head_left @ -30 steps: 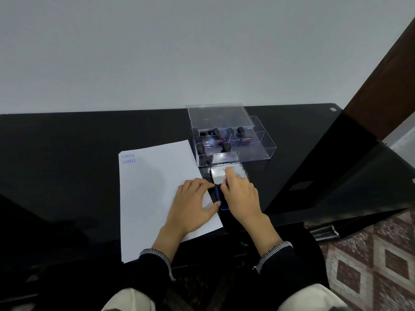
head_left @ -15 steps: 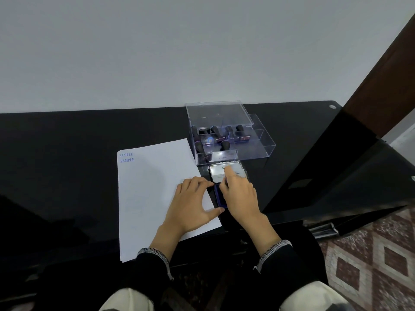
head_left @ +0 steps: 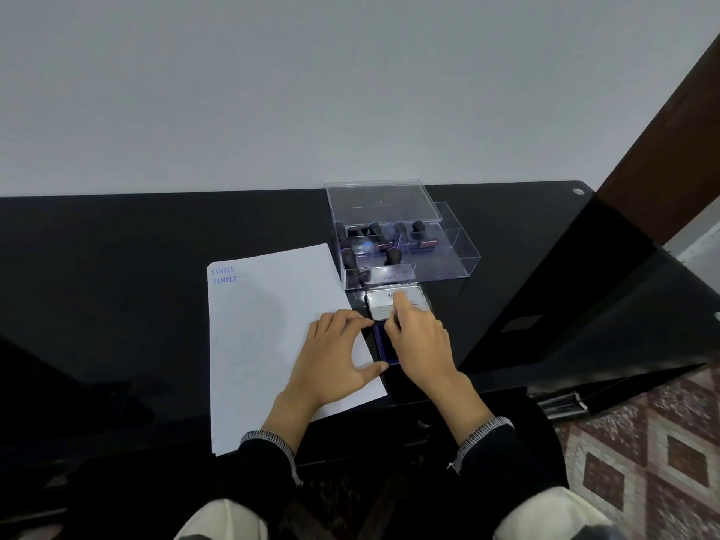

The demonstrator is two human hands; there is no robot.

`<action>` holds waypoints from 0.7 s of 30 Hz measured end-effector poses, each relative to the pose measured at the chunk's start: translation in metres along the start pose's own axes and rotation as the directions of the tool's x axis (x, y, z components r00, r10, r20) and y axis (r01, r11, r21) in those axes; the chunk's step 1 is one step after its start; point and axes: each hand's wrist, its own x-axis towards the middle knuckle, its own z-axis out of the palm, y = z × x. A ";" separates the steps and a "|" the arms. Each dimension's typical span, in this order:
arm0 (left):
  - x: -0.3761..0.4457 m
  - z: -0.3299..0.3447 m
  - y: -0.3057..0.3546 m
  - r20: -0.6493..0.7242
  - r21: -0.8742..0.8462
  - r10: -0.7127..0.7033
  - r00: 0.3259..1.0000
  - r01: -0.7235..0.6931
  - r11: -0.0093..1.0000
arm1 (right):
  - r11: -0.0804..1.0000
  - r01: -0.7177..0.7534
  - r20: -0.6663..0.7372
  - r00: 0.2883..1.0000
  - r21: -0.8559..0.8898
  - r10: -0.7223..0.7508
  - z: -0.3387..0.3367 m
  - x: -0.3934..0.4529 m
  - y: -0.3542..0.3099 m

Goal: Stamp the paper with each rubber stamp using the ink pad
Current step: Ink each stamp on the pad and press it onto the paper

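A white paper sheet (head_left: 272, 325) lies on the black table (head_left: 117, 286), with two blue SAMPLE prints (head_left: 224, 275) at its top left corner. Right of the paper is the ink pad (head_left: 383, 344), its blue pad exposed and its silver lid (head_left: 405, 302) folded back. My left hand (head_left: 335, 352) rests on the paper, its fingertips and thumb touching the pad's left edge. My right hand (head_left: 420, 341) covers most of the pad, with index finger and thumb pinching the lid's near edge. Several black-handled rubber stamps (head_left: 389, 243) stand in a clear box (head_left: 459, 259) behind the pad.
The clear box's lid (head_left: 382, 202) sits on its back part. The table's front edge runs just under my wrists, and its right end stops at a dark wooden post (head_left: 670, 150). Patterned floor tiles (head_left: 643, 461) show at the lower right.
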 end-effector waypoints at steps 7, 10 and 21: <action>0.000 0.000 -0.001 0.010 -0.011 -0.005 1.000 0.005 1.000 | 1.000 0.007 0.013 1.000 -0.018 -0.007 -0.004 0.008 0.000; 0.000 -0.001 -0.001 0.013 -0.013 -0.006 1.000 0.007 1.000 | 1.000 0.013 0.026 1.000 -0.014 -0.013 -0.005 0.010 -0.001; 0.000 -0.003 0.002 0.024 -0.096 -0.032 0.999 0.034 0.995 | 1.000 -0.006 -0.013 1.000 -0.012 0.006 -0.003 0.004 -0.001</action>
